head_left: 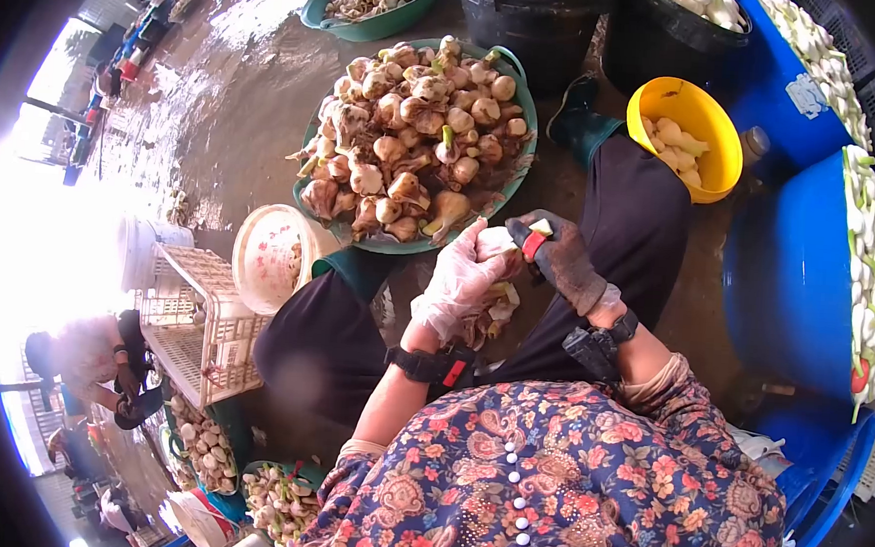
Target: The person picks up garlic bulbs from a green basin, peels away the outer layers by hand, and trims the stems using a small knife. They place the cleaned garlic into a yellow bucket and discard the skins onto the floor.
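My left hand (457, 283), in a thin clear glove, is closed around a pale, partly peeled garlic bulb (498, 241). Close beside it, my right hand (566, 266) wears a dark, dirty glove and is closed on a small red-handled tool (533, 245); its blade, if any, cannot be made out. The two hands meet over my lap, at the near rim of a green basin (519, 183). Unpeeled garlic bulbs (406, 131) are heaped in that basin. Loose peelings (492, 315) lie below my hands, partly hidden by them.
A yellow bucket (726, 171) with peeled bulbs stands right of my knee. Blue drums (788, 275) topped with white bulbs line the right side. Black tubs (532, 34) stand ahead. Left are a white bucket (270, 258), a plastic crate (209, 330) and another person (91, 363).
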Action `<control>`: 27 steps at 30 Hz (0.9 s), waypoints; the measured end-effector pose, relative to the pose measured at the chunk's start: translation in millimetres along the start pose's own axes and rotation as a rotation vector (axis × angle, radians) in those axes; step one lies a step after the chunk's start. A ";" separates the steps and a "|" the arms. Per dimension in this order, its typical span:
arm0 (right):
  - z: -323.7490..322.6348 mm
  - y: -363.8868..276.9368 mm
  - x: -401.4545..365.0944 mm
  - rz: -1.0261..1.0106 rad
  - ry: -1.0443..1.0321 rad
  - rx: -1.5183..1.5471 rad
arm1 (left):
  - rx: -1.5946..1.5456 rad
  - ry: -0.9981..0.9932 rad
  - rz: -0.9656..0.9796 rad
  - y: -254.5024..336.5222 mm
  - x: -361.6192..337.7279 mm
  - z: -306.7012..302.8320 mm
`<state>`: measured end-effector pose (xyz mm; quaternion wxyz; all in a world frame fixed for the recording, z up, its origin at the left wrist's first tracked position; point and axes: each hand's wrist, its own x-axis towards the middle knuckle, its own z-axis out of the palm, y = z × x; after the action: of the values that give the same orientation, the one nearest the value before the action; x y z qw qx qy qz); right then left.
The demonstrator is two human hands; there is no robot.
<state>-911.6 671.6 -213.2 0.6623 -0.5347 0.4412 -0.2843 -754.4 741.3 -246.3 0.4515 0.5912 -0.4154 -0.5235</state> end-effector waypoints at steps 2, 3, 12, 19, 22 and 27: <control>4.1 0.9 -0.4 -0.161 0.053 -0.114 | -0.108 -0.047 -0.033 -6.7 1.1 -3.5; 6.2 5.7 1.7 -0.183 0.080 -0.108 | -0.195 -0.097 -0.020 1.8 -2.0 -5.6; -5.1 4.9 6.0 0.019 0.135 -0.088 | 0.430 0.282 0.278 33.4 -19.0 1.7; -0.2 15.4 6.1 -0.385 0.218 -0.532 | 0.659 0.179 0.330 44.0 -9.5 19.0; 0.0 15.0 4.5 -0.380 0.213 -0.609 | 0.423 0.184 0.165 54.6 -15.8 28.4; 3.2 23.2 2.7 -0.382 0.224 -0.647 | 0.317 0.236 0.146 26.3 -12.1 29.3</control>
<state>-909.7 676.9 -236.1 0.3426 -0.7540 0.4700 -0.3054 -785.3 743.5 -219.2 0.4350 0.6806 -0.4785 -0.3443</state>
